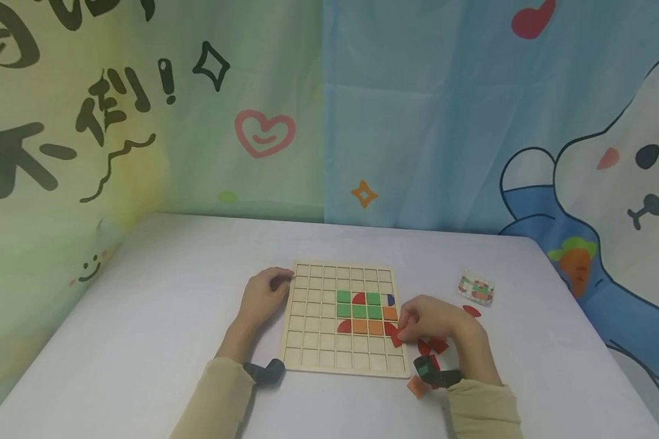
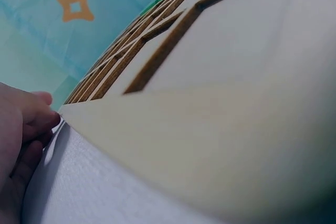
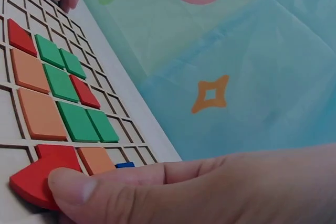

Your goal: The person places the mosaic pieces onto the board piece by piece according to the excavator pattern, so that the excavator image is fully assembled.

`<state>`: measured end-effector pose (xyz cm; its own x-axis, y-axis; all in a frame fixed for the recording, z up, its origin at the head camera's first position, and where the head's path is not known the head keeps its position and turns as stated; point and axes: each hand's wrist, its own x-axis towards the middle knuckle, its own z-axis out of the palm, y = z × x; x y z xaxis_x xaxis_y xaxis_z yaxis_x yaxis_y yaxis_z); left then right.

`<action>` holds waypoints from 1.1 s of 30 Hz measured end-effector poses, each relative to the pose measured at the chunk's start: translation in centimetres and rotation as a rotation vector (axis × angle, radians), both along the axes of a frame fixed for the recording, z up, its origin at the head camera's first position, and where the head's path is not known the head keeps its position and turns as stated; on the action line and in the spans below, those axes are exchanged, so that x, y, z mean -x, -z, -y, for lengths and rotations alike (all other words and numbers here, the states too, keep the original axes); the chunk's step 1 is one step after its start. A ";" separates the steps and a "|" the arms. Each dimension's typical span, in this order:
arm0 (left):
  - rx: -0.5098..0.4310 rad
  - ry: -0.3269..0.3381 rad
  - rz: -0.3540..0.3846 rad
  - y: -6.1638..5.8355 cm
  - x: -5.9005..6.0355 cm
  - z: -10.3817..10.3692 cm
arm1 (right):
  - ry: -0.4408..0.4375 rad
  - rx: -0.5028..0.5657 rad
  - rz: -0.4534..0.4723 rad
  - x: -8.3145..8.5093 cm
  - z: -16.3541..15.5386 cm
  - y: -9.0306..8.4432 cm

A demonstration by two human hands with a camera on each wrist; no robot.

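Head view: right hand (image 1: 436, 326) pinches a red piece (image 1: 393, 334), half hidden by fingers; left hand (image 1: 263, 292), relaxed, steadies the grid board (image 1: 307, 341), fingertips unclear.

Soft, even, shadowless light; head view slightly hazy, left wrist close-up blurred, its lower-right corner dark.

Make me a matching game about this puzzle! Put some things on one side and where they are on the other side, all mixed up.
Things:
1. left hand
2. right hand
3. green tiles
4. small clear box

Places:
A. inside the wooden grid board
B. on the table, right of the board, apart from it
C. touching the board's upper left corner
D. pinching a red piece at the board's right edge

Pairs: 1-C, 2-D, 3-A, 4-B
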<state>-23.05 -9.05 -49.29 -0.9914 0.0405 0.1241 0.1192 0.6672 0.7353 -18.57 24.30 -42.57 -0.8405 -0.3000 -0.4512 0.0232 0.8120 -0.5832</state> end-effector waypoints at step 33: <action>0.012 0.038 0.000 -0.3 -0.1 0.1 | 0.073 -0.321 0.040 -0.9 2.8 -1.3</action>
